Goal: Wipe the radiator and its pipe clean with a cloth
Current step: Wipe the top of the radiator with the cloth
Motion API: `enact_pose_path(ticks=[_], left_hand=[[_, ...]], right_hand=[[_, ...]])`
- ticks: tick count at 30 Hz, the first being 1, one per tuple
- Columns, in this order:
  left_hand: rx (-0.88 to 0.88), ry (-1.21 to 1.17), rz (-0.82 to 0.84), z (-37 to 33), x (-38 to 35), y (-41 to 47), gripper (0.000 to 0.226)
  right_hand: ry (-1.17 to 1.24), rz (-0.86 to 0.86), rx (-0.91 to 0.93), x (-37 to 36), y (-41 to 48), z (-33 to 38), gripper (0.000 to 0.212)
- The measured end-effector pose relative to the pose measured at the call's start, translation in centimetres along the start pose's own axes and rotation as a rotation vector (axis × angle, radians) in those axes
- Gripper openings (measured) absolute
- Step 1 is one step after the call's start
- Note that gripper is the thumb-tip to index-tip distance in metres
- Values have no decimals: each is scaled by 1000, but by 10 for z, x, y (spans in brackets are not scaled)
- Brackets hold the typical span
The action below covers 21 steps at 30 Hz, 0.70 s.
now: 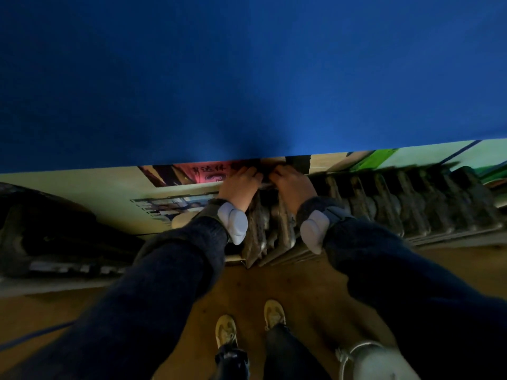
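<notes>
A dark ribbed cast-iron radiator (384,207) runs along the base of the wall from the centre to the right. Both hands rest on the top of its left end, close together. My left hand (238,185) and my right hand (293,185) curl over the top edge, fingers bent down behind it. A dark bunched cloth (264,174) shows in the gap between them, gripped from both sides. Just below it a thin pale bar (264,185) spans the gap. The fingertips and the radiator's pipe are hidden.
A blue panel (247,78) fills the wall above the radiator. Posters (192,174) hang on the pale wall to the left. A black bulky object (46,231) sits on the floor at left. My shoes (226,330) stand on the wooden floor.
</notes>
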<state>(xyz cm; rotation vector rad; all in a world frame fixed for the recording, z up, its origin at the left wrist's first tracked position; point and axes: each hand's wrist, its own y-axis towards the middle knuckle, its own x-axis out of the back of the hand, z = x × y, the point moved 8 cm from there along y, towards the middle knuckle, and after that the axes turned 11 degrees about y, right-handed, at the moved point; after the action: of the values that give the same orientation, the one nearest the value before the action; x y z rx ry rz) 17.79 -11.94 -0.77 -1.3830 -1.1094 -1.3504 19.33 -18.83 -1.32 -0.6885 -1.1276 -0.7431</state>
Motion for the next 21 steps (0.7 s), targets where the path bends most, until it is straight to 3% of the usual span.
enact_pose_path(ticks=[3, 8, 14, 18, 21], left_hand=[[55, 48, 119, -4, -12, -5, 36], [84, 85, 120, -13, -15, -21, 38], [-12, 2, -21, -31, -8, -55, 40], [21, -14, 56, -41, -11, -74, 30], [-23, -37, -3, -53, -4, -90, 28]], right_hand=[[-35, 2, 11, -6, -5, -2, 38], [-56, 24, 35, -11, -25, 4, 42], [-60, -84, 109, -14, -57, 16, 45], [-72, -118, 129, -15, -77, 27, 44], [-46, -117, 156, -18, -90, 33, 44]])
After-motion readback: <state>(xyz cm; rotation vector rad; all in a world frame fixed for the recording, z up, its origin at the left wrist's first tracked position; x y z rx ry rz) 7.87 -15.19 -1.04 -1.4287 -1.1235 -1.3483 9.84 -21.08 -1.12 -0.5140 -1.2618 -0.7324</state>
